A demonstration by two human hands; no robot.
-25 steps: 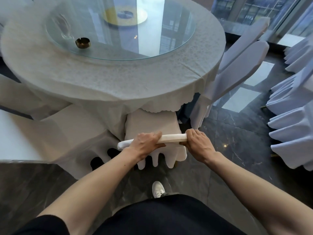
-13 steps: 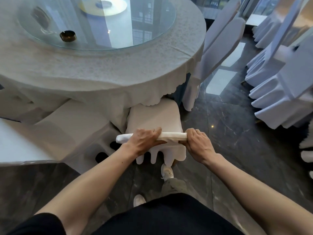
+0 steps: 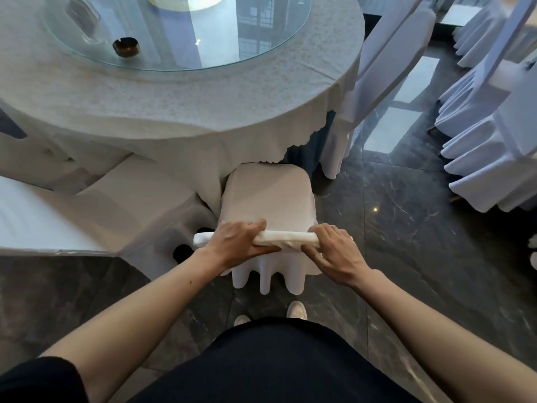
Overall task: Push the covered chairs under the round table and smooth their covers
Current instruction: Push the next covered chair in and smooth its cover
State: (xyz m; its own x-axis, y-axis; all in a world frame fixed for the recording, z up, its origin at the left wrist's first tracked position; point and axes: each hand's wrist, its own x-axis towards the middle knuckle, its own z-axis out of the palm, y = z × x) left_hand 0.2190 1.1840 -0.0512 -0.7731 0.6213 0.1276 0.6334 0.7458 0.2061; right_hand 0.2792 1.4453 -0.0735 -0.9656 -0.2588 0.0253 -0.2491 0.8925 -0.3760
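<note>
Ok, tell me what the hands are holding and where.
Both the left hand and the right hand grip the covered chair by its backrest top edge.

Floor [image 3: 406, 228]: dark polished marble-pattern tiles reflecting bright window patches [image 3: 389, 129]. Additional white-draped chairs [image 3: 494, 135] stand grouped at right. A glass turntable [image 3: 232, 48] carries a dark ashtray [image 3: 125, 47].

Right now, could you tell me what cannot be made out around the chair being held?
Head view only:
- Chair legs: hidden by its white cover.
- Seat front: tucked under the tablecloth hem.
- Palms of the left hand and right hand: turned onto the chair back.
- Neighbouring chair: cut off by the left edge.
</note>
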